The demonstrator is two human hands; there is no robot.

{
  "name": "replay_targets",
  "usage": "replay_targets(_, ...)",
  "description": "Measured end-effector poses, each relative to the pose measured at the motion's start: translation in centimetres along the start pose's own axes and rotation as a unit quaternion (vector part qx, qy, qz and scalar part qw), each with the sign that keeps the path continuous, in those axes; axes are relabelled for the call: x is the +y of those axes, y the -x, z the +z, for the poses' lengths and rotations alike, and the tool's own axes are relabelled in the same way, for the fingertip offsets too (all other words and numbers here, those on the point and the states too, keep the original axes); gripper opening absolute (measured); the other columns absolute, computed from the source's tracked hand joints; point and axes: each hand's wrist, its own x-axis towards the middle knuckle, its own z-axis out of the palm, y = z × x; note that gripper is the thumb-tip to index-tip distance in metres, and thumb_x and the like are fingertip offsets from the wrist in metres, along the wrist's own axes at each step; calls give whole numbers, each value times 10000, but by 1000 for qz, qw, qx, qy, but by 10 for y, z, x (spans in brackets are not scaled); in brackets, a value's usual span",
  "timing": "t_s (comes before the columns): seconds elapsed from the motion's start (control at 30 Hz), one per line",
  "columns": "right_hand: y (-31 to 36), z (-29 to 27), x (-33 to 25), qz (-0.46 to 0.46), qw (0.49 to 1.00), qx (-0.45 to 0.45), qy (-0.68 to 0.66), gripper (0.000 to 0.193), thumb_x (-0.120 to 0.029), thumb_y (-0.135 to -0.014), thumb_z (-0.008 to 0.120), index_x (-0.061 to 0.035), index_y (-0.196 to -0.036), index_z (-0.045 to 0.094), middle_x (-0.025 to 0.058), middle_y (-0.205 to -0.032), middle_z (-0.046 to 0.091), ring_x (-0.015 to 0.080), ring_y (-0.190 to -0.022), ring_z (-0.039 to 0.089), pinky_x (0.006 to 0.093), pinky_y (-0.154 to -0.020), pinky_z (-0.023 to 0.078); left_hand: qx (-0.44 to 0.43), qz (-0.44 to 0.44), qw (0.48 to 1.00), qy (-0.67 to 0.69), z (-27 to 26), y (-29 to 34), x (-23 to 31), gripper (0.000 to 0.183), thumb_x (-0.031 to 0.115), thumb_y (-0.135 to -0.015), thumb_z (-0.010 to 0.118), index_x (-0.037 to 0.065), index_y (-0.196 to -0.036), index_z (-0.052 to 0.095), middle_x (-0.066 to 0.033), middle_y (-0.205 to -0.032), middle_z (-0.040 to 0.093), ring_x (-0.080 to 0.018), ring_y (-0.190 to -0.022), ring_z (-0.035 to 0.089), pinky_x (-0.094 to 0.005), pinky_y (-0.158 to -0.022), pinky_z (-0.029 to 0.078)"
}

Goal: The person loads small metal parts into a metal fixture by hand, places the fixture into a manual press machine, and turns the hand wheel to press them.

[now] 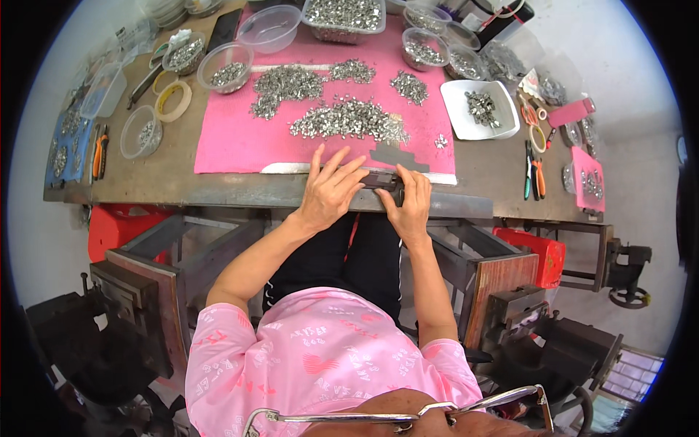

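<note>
At the front edge of the bench lies a dark metal block (pixel 380 180) with a flat, narrow body. My right hand (pixel 410 206) is closed around its right end, thumb in front and fingers behind. The thumb and index finger of my left hand (pixel 329 191) close on the block's left end; the other fingers fan out over the pink mat (pixel 233 149). Whether a small part sits between those fingertips is hidden. Just beyond the block are a flat grey piece (pixel 399 156) and a long heap of small shiny metal parts (pixel 346 120).
More piles of parts (pixel 290 82) lie farther back. Plastic tubs (pixel 227 67) line the rear, and a white tray (pixel 455 109) stands at right. Pliers (pixel 538 178) and tape rolls (pixel 175 102) lie to the sides. Vises (pixel 131 306) flank me below the bench.
</note>
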Motion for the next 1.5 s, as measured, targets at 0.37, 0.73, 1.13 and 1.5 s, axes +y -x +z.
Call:
replay_targets(0.37, 1, -3, 0, -25, 1000, 9, 13, 519, -209, -763, 844, -49, -1206, 627, 124, -1075, 586, 307, -1008, 565, 425, -881, 434, 185, -368, 826, 385, -64, 64, 2, 315, 155, -1106, 363, -34, -1357, 389, -218, -1273, 609, -290, -1125, 672, -395, -969, 554)
replay_targets(0.73, -2, -8, -3, -15, 1000, 3, -8, 479, -192, -776, 831, -45, -1191, 643, 119, -1091, 615, 302, -1044, 582, 430, -902, 426, 3, -74, 997, -20, -35, 10, 7, 498, 218, -810, 810, 94, -1259, 635, -97, -1129, 639, -300, -1091, 558, -453, -968, 396)
replay_targets(1.13, -47, -13, 13, -242, 968, -64, 13, 219, -1, -756, 653, 20, -971, 616, 125, -876, 556, 299, -840, 572, 449, -870, 464, 1, -84, 996, -17, -17, 13, -4, 669, 259, -792, 822, 71, -1367, 537, -71, -1063, 622, -280, -1050, 556, -441, -983, 357)
replay_targets(1.5, -89, -51, 116, 63, 984, 105, 130, 194, -41, -873, 676, -30, -1066, 662, 124, -986, 666, 322, -1001, 609, 453, -844, 445, 1, -77, 997, -24, -15, 17, -6, 643, 266, -799, 819, 66, -1347, 551, -79, -1099, 634, -284, -1069, 559, -443, -984, 354)
